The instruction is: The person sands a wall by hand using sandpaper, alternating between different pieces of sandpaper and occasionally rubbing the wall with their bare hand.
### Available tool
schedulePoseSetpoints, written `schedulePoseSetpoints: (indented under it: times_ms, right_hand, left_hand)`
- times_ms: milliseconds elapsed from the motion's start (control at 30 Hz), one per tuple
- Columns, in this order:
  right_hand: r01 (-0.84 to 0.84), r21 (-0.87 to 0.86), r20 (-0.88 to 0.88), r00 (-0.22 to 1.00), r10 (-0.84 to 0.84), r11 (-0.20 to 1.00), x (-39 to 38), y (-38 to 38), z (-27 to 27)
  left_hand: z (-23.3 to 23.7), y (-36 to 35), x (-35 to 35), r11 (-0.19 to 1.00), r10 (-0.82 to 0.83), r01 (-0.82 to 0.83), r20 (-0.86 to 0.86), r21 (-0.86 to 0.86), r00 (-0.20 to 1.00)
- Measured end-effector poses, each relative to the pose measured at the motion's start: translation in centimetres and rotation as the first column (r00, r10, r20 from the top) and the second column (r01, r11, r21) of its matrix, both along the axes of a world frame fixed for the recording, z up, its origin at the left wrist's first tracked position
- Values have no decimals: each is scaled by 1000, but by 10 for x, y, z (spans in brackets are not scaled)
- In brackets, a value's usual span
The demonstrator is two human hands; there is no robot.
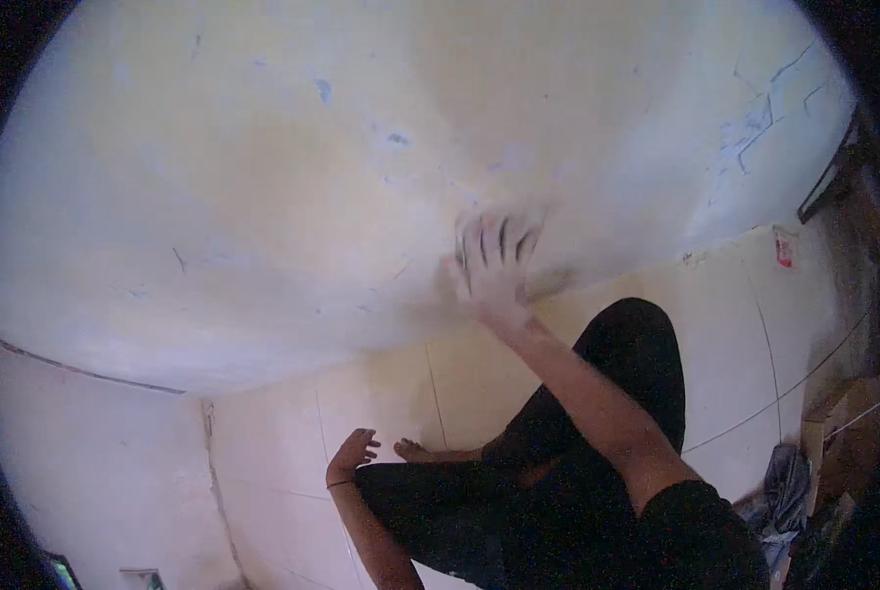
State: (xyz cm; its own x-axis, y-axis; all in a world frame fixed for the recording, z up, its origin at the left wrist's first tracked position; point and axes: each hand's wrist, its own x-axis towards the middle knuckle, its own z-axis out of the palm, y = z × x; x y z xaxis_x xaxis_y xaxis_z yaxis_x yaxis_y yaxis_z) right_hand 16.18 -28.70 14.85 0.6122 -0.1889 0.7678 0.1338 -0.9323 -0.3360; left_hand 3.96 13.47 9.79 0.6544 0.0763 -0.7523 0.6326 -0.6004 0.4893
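My right hand [494,264] is at the pale, scuffed wall [263,187], its fingers spread and slightly blurred by motion. No object shows in it, though the side toward the wall is hidden. Near my bent left knee [391,482], my left hand [353,452] hangs with its fingers loosely apart and nothing visible in them. A dark band circles the left wrist. Blue-grey marks and scratches show on the wall around and above my right hand.
Tiled floor [469,393] runs along the wall's foot, with my bare foot [410,450] on it. At the lower right are a cardboard box [848,442], dark plastic [786,482] and a thin cable [755,415]. A red-and-white scrap [783,248] lies near the wall.
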Motion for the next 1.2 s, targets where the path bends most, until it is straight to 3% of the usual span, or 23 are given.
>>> schedulePoseSetpoints:
  times_ms: [67, 100, 200, 233, 333, 400, 500, 567, 600, 667, 700, 800, 900, 1000, 1033, 1100, 1200]
  right_hand:
    - [-54, 110, -28, 998, 58, 992, -11, 9, 9]
    - [-76, 173, -44, 995, 85, 982, -15, 14, 15]
    - [-119, 225, 160, 984, 84, 967, -18, -9, 87]
    - [-102, 189, 112, 990, 82, 977, -15, -8, 80]
    - [-63, 58, 23, 998, 62, 996, -3, -7, 22]
    - [-50, -20, 18, 999, 50, 999, -3, 9, -27]
    - [-66, 260, 40, 998, 58, 963, -13, 13, 51]
    - [-65, 292, 80, 996, 44, 954, -16, 4, 85]
    - [-62, 299, 112, 993, 29, 952, -14, -2, 94]
    - [-47, 137, 30, 999, 44, 989, -6, -3, 58]
    - [-49, 51, -11, 999, 50, 997, -3, -1, 34]
    - [-45, 50, -33, 998, 47, 998, -6, 21, -26]
    - [-109, 276, 49, 994, 99, 955, -14, 17, 51]
    - [-34, 157, 79, 997, 22, 987, -9, -10, 86]
    - [-39, 108, 27, 999, 36, 993, -7, -10, 68]
    - [-58, 10, -68, 996, 58, 998, -5, -6, 37]
    - [-22, 88, -80, 996, 29, 996, -8, 5, 35]
  left_hand:
    - [-1, -1, 6, 995, -62, 65, -38, 75, 997]
    - [8, -10, 6, 998, -65, 65, 7, 28, 998]
    - [15, -20, 1, 990, 5, 23, 190, -141, 982]
    - [13, -14, -4, 990, 14, 11, 176, -139, 984]
    - [-6, 7, 0, 995, 14, -6, -74, 102, 997]
    - [-5, 1, 3, 999, -27, 27, -6, 20, 1000]
    - [9, -16, 1, 996, -9, 18, 112, -83, 994]
    - [16, -19, -4, 990, 15, 14, 207, -140, 978]
    - [9, -8, -2, 998, -10, 19, 128, -68, 992]
    - [-20, 26, -3, 997, -34, 36, -33, 65, 999]
    - [-24, 27, 0, 997, -56, 59, -55, 53, 997]
    - [6, -15, 7, 998, -67, 67, 22, 0, 998]
    - [14, -18, 3, 998, -22, 31, 160, -57, 987]
    - [3, 3, -8, 1000, 2, -2, 65, 4, 998]
    - [-2, 6, -4, 996, 20, -13, -85, 86, 996]
    - [-5, 1, 0, 998, -45, 46, -37, 43, 998]
    - [10, -19, 9, 999, -40, 41, 90, -20, 995]
